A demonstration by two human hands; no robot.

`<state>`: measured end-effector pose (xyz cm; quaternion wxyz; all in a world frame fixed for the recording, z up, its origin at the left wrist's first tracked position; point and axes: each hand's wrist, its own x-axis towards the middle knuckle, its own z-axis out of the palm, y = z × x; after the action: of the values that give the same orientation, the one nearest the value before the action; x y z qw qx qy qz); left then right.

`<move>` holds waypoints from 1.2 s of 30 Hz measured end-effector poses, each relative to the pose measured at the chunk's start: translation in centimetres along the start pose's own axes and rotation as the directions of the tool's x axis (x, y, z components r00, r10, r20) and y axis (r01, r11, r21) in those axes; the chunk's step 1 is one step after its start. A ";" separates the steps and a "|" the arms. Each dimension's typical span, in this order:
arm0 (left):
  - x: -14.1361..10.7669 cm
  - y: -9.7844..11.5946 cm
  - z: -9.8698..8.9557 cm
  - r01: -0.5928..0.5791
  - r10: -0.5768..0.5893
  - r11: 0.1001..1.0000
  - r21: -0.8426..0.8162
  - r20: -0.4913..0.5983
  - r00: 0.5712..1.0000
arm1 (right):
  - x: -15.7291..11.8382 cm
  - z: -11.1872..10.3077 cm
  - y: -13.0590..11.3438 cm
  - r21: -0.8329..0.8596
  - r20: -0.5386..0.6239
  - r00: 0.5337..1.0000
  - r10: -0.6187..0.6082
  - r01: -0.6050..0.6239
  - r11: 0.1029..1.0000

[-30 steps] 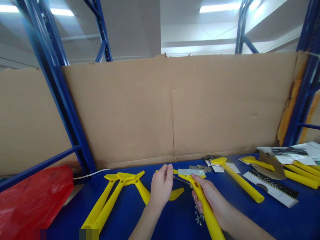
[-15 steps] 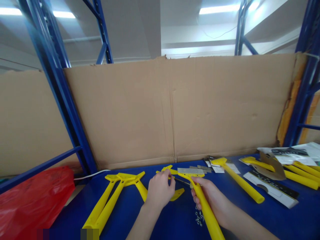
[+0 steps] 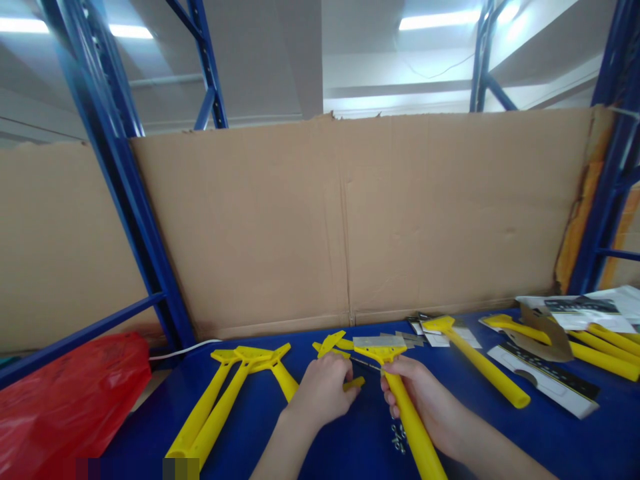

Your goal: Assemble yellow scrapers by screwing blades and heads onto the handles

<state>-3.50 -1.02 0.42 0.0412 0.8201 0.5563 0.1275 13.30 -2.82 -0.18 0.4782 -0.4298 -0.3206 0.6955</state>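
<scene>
My right hand [image 3: 413,387] is wrapped round the neck of a yellow scraper handle [image 3: 413,427], whose wide head points away from me. A flat metal blade [image 3: 379,342] lies along the top of that head. To the left, my left hand [image 3: 330,390] has its fingers closed on a small yellow piece [image 3: 354,384], partly hidden by the hand. Just beyond it lie small yellow parts [image 3: 331,343] on the blue table. Small metal screws or nuts [image 3: 398,437] lie beside the held handle, partly covered by it.
Several yellow handles [image 3: 220,407] lie at the left. Another handle [image 3: 483,367], thin metal blades [image 3: 411,339] and white-and-black packaging [image 3: 545,380] are to the right. A red plastic bag [image 3: 75,393] sits far left. Cardboard [image 3: 250,227] stands behind the blue table [image 3: 360,447].
My left hand has moved slightly down and right, and the yellow piece beside it has changed position. The scraper handle in my right hand has turned a little, showing more of its head.
</scene>
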 end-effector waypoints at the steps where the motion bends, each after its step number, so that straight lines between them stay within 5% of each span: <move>1: 0.0 -0.1 0.0 -0.010 0.010 1.000 0.027 -0.006 1.000 | 0.0 0.0 0.0 -0.003 0.000 1.000 0.003 -0.003 1.000; 11: -0.1 0.3 -0.6 0.015 -0.020 0.988 0.151 0.032 0.999 | 0.1 0.0 0.0 -0.003 -0.006 1.000 0.006 -0.006 1.000; 19: 0.3 -0.6 0.4 0.037 -0.036 0.999 0.020 -0.039 0.999 | 0.3 -0.3 0.3 -0.026 0.015 1.000 -0.008 0.008 1.000; 21: 0.6 -1.5 0.6 0.139 -0.144 0.989 -0.042 -0.153 0.978 | 0.3 -0.3 0.3 -0.022 0.013 1.000 -0.007 0.007 1.000; 23: 1.0 -2.5 0.4 0.271 -0.319 0.942 -0.200 -0.274 0.907 | 0.3 -0.2 0.3 -0.014 0.017 1.000 -0.008 0.008 1.000; 26: 1.5 -3.4 -0.1 0.256 -0.511 0.800 -0.542 -0.392 0.765 | 0.3 -0.2 0.2 -0.014 0.019 1.000 -0.007 0.007 1.000; 29: 1.7 -3.5 -0.7 0.094 -0.670 0.505 -0.858 -0.320 0.670 | 0.3 -0.2 0.3 -0.020 0.014 1.000 -0.007 0.007 1.000; 33: 1.8 -2.8 -1.4 -0.092 -0.782 0.037 -0.995 -0.086 0.617 | 0.3 -0.3 0.5 -0.025 0.012 1.000 -0.001 0.002 1.000; 36: 1.8 -2.7 -1.7 -0.106 -0.763 -0.122 -0.987 0.025 0.646 | 0.5 -0.4 0.7 -0.030 0.018 1.000 -0.007 0.007 1.000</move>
<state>-5.72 1.56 1.76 0.4552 0.2543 0.4797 0.7057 13.32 -2.60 -1.07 0.4712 -0.4295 -0.3367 0.6929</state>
